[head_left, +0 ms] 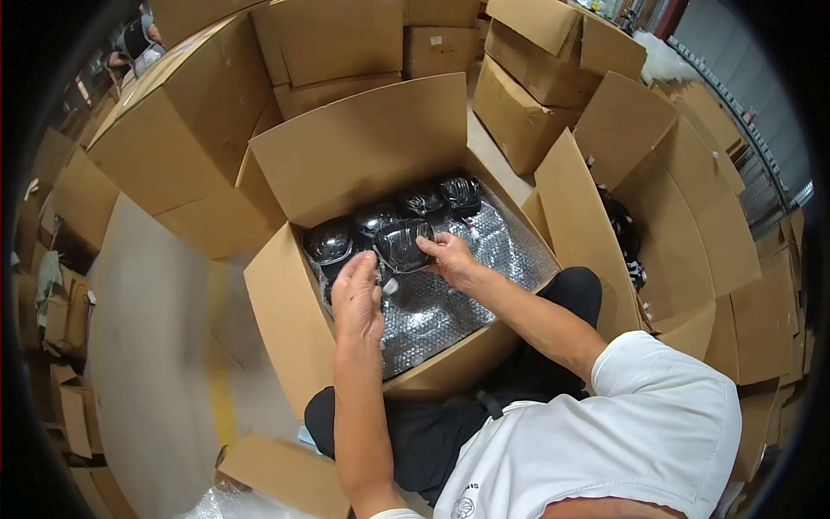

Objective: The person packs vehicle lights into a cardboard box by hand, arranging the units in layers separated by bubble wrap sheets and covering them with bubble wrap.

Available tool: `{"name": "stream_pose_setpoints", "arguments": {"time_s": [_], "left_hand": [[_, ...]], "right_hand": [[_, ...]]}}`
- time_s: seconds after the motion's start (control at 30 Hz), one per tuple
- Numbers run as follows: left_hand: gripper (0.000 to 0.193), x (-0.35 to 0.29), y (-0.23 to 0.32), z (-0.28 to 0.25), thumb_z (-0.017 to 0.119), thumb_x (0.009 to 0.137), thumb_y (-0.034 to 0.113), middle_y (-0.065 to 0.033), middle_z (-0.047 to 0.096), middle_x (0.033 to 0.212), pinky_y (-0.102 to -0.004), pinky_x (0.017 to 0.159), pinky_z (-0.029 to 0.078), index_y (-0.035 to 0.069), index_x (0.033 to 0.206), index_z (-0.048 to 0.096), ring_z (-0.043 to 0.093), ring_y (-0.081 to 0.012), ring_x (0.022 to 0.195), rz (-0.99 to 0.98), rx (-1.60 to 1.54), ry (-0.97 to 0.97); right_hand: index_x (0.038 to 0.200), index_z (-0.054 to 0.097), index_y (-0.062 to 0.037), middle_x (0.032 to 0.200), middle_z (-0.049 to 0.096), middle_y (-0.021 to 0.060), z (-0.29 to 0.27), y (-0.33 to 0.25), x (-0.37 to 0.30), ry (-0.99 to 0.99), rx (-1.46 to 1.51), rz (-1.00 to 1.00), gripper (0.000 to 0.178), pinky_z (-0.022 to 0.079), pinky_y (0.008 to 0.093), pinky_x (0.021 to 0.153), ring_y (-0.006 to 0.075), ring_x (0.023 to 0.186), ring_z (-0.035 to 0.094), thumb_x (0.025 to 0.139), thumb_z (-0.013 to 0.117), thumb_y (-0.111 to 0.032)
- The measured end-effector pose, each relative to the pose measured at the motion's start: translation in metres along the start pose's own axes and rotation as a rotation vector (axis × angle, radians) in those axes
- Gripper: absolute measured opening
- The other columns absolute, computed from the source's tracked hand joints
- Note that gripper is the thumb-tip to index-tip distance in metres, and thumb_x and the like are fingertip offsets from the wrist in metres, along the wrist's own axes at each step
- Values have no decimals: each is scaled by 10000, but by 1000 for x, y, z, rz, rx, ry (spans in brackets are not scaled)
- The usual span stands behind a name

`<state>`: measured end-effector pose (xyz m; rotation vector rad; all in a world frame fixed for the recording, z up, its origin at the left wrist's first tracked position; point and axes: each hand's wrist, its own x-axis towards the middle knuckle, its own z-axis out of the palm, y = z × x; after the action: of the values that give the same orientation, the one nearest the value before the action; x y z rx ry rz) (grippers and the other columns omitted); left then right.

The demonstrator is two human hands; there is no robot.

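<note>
My right hand (450, 258) grips a black, glossy, rounded piece in clear plastic wrap (403, 246) by its right edge, above the open cardboard box (363, 147) in front of me. My left hand (356, 281) is at the left of that piece, fingers drawn together; what they pinch, if anything, is hidden. Behind it, similar wrapped black pieces lie in a row along the box's far side, one at the left end (328, 240) and one at the right end (461, 192). Under them, bubble wrap (441, 318) lines the box. A small white tag (390, 286) hangs below the held piece.
At my right stands another open box (692, 216) with dark items inside. Big cartons (186, 121) are stacked at the far left, more (527, 104) at the far right. Grey floor with a yellow line (220, 346) runs along my left. A person (137, 39) is far off.
</note>
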<state>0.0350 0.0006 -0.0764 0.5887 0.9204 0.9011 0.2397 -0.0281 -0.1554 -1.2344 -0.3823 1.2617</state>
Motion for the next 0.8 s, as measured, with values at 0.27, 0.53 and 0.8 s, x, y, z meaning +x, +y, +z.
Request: {"name": "stream_pose_setpoints", "arguments": {"time_s": [0.27, 0.53, 0.8], "left_hand": [[327, 28, 10, -6, 685, 936, 236, -15, 610, 1053, -312, 846, 410, 70, 1204, 601, 537, -111, 940, 237, 123, 133], [375, 37, -34, -20, 650, 972, 261, -72, 640, 1110, -253, 804, 473, -9, 1227, 602, 591, -144, 970, 244, 624, -42], [327, -41, -93, 39, 653, 964, 185, -132, 699, 1077, -312, 874, 519, -51, 1190, 637, 657, -201, 989, -11, 1118, -698]], "right_hand": [[1011, 646, 58, 889, 689, 166, -35, 24, 21, -47, -682, 72, 371, 585, 338, 511, 226, 693, 697, 848, 766, -253], [901, 656, 52, 878, 674, 254, -42, -83, -53, -259, -1174, -486, 458, 548, 504, 770, 445, 895, 660, 787, 734, -385], [926, 701, -1, 845, 698, 194, -322, -284, -86, 358, -1183, -780, 435, 509, 465, 706, 316, 799, 679, 856, 663, -428]]}}
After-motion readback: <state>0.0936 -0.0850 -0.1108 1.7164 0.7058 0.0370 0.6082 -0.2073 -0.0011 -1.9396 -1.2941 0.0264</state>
